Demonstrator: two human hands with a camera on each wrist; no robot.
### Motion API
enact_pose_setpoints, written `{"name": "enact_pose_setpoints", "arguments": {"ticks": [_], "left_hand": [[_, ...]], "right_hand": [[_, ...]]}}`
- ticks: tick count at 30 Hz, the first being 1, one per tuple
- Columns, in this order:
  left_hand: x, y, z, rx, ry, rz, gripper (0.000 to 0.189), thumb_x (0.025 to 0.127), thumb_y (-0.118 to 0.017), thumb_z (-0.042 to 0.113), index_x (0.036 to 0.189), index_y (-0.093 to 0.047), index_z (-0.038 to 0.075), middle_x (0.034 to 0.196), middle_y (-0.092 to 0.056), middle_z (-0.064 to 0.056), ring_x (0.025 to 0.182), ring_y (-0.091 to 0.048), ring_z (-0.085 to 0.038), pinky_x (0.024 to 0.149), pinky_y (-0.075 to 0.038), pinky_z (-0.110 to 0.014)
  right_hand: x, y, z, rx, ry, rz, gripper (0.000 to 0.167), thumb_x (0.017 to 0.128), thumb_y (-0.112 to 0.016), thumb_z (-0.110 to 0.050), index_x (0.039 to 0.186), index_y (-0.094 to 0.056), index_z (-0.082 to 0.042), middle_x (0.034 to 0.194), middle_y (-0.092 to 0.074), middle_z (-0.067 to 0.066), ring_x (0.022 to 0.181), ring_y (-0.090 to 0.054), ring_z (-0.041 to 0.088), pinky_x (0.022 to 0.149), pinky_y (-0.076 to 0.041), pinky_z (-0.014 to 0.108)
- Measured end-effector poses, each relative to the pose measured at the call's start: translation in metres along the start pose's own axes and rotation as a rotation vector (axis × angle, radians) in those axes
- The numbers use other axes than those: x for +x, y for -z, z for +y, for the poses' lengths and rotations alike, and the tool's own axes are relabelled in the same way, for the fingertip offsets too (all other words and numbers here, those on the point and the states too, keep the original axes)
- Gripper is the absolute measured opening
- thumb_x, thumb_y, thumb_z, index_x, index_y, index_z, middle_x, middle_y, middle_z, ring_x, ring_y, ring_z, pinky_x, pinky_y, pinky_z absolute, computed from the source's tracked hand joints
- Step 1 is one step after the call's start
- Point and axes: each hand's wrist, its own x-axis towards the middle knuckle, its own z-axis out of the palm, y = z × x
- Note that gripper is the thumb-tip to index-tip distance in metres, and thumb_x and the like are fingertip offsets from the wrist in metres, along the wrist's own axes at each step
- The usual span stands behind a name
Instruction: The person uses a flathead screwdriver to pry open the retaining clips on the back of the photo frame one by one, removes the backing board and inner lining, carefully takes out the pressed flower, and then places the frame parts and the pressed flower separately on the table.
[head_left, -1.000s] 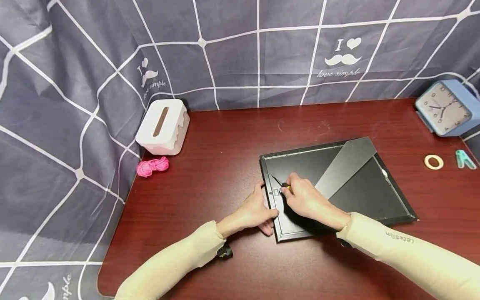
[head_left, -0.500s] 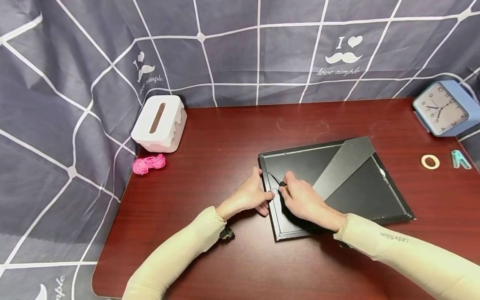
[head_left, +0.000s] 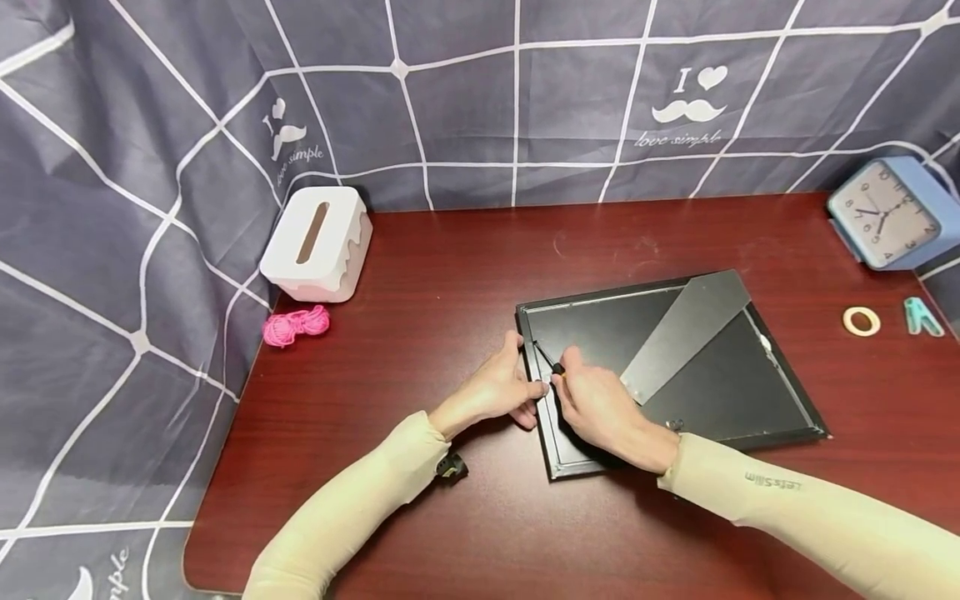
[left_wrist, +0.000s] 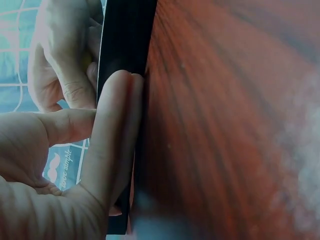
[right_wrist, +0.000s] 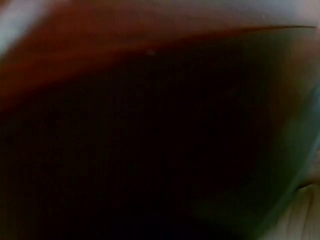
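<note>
A black picture frame (head_left: pixel 697 367) lies face down on the table, with its easel leg (head_left: pixel 686 333) slanting across the back panel. My left hand (head_left: pixel 495 387) holds the frame's left edge, thumb over the rim and fingers along the outer side. In the left wrist view, the fingers of the left hand (left_wrist: pixel 102 150) lie flat against the black side (left_wrist: pixel 127 37). My right hand (head_left: pixel 603 408) grips a thin screwdriver (head_left: pixel 557 367) with a black and yellow handle; its tip rests at the inner left rim. The right wrist view is dark and blurred.
A white tissue box (head_left: pixel 315 242) stands at the back left, with pink yarn (head_left: pixel 296 325) before it. At the right are a blue clock (head_left: pixel 888 212), a ring of tape (head_left: pixel 861 322) and a teal clip (head_left: pixel 922 317). A checked curtain (head_left: pixel 465 108) closes off the back.
My left hand has slid away from me along the frame's edge. My right hand has turned slightly with the screwdriver, whose tip stays near the left rim. The head view has shifted a little.
</note>
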Motion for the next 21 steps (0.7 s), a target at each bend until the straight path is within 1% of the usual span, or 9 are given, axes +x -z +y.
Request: {"name": "enact_pose_setpoints", "arguments": {"ticks": [3,9,12,16,19,21], "left_hand": [[0.0,0.001,0.0,-0.007,-0.011,0.0,0.076,0.101,-0.071,0.0,0.158,-0.022,0.005,0.068,-0.069,-0.014,0.048,-0.071,-0.02,0.056,-0.069,-0.038],[0.001,-0.001,0.0,-0.023,-0.001,-0.003,0.076,0.101,-0.072,0.001,0.158,-0.021,0.005,0.066,-0.069,-0.013,0.047,-0.071,-0.018,0.055,-0.069,-0.037],[0.001,-0.002,-0.001,-0.023,0.003,0.004,0.077,0.101,-0.073,0.001,0.158,-0.022,0.005,0.065,-0.068,-0.013,0.047,-0.071,-0.018,0.055,-0.069,-0.037],[-0.001,-0.002,0.0,-0.007,0.013,0.014,0.078,0.101,-0.073,0.002,0.159,-0.022,0.006,0.066,-0.068,-0.013,0.046,-0.071,-0.019,0.055,-0.069,-0.038],[-0.002,-0.001,0.001,-0.01,0.008,0.007,0.076,0.101,-0.073,0.001,0.158,-0.022,0.006,0.066,-0.069,-0.013,0.047,-0.071,-0.019,0.055,-0.069,-0.038],[-0.002,0.0,0.002,-0.009,0.002,-0.004,0.076,0.101,-0.072,0.001,0.157,-0.022,0.005,0.067,-0.069,-0.014,0.047,-0.071,-0.019,0.055,-0.069,-0.038]], "right_hand": [[0.001,0.006,-0.011,-0.027,0.0,-0.006,0.017,0.105,-0.061,-0.007,0.099,-0.046,-0.002,0.062,-0.053,0.004,0.053,-0.054,0.021,0.044,-0.046,0.041],[-0.002,0.004,-0.016,-0.097,-0.037,-0.03,0.017,0.106,-0.06,-0.006,0.099,-0.046,-0.002,0.062,-0.05,0.003,0.049,-0.051,0.019,0.04,-0.042,0.034],[-0.005,0.003,-0.017,-0.114,-0.045,-0.014,0.018,0.106,-0.061,-0.007,0.099,-0.045,-0.001,0.063,-0.052,0.005,0.048,-0.053,0.021,0.039,-0.042,0.034],[-0.006,-0.001,-0.017,-0.14,-0.047,0.017,0.019,0.105,-0.062,-0.008,0.098,-0.045,-0.001,0.064,-0.054,0.008,0.048,-0.057,0.027,0.039,-0.044,0.038],[-0.006,-0.004,-0.017,-0.149,-0.038,0.036,0.02,0.105,-0.062,-0.008,0.098,-0.046,-0.002,0.064,-0.055,0.009,0.048,-0.058,0.028,0.039,-0.045,0.039],[-0.007,-0.005,-0.017,-0.168,-0.024,0.053,0.019,0.104,-0.063,-0.007,0.098,-0.046,-0.002,0.064,-0.055,0.009,0.047,-0.057,0.026,0.039,-0.045,0.038]]}}
